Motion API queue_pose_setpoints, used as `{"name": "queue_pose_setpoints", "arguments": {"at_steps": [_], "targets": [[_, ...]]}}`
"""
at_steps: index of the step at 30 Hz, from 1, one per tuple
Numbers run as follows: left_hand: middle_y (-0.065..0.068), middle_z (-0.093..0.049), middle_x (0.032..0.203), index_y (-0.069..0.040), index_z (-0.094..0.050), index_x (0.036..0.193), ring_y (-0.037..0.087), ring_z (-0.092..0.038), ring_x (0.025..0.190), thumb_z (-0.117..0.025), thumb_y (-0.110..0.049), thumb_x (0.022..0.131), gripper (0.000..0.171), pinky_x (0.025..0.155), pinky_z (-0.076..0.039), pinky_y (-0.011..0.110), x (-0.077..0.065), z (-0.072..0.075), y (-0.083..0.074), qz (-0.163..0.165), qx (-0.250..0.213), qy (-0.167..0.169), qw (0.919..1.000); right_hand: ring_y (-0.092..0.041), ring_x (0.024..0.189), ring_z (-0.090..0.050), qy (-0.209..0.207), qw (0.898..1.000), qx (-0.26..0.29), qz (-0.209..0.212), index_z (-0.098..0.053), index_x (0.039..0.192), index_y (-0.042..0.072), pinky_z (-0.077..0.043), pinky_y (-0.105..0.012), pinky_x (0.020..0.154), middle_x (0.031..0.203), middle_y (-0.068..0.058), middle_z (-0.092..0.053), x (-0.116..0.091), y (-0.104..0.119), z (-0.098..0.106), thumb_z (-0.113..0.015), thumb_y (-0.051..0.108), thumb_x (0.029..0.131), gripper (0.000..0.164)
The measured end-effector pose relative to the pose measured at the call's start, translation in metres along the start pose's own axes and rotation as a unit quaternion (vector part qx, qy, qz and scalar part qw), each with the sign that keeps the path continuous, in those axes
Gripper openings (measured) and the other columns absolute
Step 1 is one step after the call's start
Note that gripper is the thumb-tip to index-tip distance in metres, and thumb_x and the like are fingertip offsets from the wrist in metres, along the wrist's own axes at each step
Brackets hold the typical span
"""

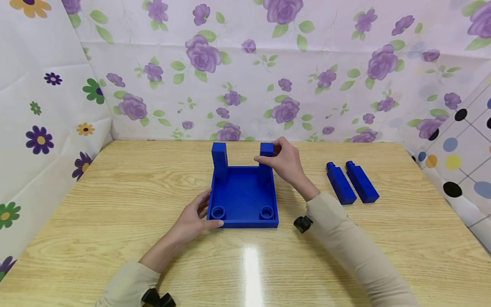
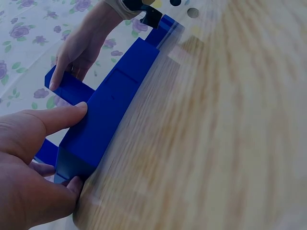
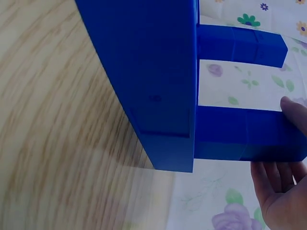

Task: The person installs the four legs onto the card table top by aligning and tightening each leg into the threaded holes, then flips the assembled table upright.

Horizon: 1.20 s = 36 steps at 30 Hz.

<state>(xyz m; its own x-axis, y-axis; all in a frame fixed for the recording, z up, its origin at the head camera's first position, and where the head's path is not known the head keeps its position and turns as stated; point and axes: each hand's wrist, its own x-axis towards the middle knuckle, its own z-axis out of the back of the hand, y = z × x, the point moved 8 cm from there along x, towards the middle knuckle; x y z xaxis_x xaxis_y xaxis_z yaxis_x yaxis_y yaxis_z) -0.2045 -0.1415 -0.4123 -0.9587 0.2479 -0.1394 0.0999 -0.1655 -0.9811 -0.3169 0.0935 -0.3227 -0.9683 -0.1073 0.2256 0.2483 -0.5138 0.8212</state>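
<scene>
A square blue tray-like base (image 1: pixel 245 224) with a raised rim lies on the table. Round sockets show in its two near corners, and a square blue leg (image 1: pixel 220 155) stands upright at the far left corner. At the far right corner another blue leg (image 1: pixel 266 149) stands upright; my right hand (image 1: pixel 285 162) holds its upper part between thumb and fingers. My left hand (image 1: pixel 193 217) grips the base at its near left corner, thumb over the front rim. In the right wrist view, the held leg (image 3: pixel 220 134) meets the base, its joint hidden behind the rim.
To the right, two more blue legs (image 1: pixel 341 185) (image 1: pixel 362 183) with threaded-looking round ends lie side by side on the wooden table (image 1: pixel 115 204). Flower-patterned cloth (image 1: pixel 245 85) hangs behind the table's far edge, with more patterned cloth at both sides.
</scene>
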Motion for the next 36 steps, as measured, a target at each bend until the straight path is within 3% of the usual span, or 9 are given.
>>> {"name": "queue_pose_setpoints", "arguments": {"at_steps": [13,17,22,27,36], "targets": [[0.025,-0.031,0.150,-0.004,-0.019,0.154,0.039,-0.030,0.138,-0.077,-0.003,0.080,0.094,0.110,-0.029,0.049,0.000,0.000,0.002,0.003,0.005,-0.008,1.0000,-0.025,0.088,-0.060,-0.006,1.000,-0.012,0.002,-0.055,0.102,0.004,-0.051,-0.038,0.078,0.096,-0.011,-0.062,0.001,0.003,0.001,-0.085,0.031,0.075,0.049],[0.024,-0.032,0.149,-0.004,-0.020,0.153,0.039,-0.030,0.138,-0.077,-0.002,0.080,0.094,0.110,-0.029,0.049,0.001,0.001,0.002,0.000,0.000,-0.009,1.0000,-0.027,0.093,-0.063,-0.009,1.000,-0.010,0.011,-0.058,0.107,0.002,-0.053,-0.039,0.082,0.099,-0.013,-0.064,-0.002,0.007,0.000,-0.084,0.028,0.077,0.048],[0.023,-0.032,0.149,-0.005,-0.020,0.153,0.038,-0.031,0.137,-0.078,-0.003,0.079,0.094,0.109,-0.031,0.048,0.001,0.000,0.004,0.003,0.000,-0.006,1.0000,-0.029,0.106,-0.060,0.028,0.999,-0.023,0.014,-0.054,0.125,-0.001,-0.051,-0.040,0.091,0.113,-0.017,-0.062,-0.006,0.010,0.003,-0.078,0.024,0.084,0.054],[0.022,-0.032,0.149,-0.006,-0.020,0.154,0.038,-0.031,0.138,-0.078,-0.004,0.080,0.094,0.109,-0.031,0.048,0.001,-0.001,0.004,0.007,0.002,-0.006,1.0000,-0.031,0.119,-0.053,0.049,0.998,-0.025,0.009,-0.048,0.137,-0.001,-0.046,-0.041,0.099,0.129,-0.020,-0.056,-0.017,-0.001,0.021,-0.073,0.022,0.089,0.059],[0.022,-0.032,0.150,-0.006,-0.021,0.154,0.037,-0.031,0.138,-0.078,-0.002,0.079,0.093,0.110,-0.030,0.047,0.000,0.001,0.004,0.011,-0.004,-0.013,0.9998,-0.039,0.116,-0.054,0.015,0.995,-0.102,0.004,-0.051,0.132,-0.006,-0.047,-0.048,0.096,0.125,-0.026,-0.056,-0.055,-0.042,0.078,-0.067,0.023,0.093,0.051]]}}
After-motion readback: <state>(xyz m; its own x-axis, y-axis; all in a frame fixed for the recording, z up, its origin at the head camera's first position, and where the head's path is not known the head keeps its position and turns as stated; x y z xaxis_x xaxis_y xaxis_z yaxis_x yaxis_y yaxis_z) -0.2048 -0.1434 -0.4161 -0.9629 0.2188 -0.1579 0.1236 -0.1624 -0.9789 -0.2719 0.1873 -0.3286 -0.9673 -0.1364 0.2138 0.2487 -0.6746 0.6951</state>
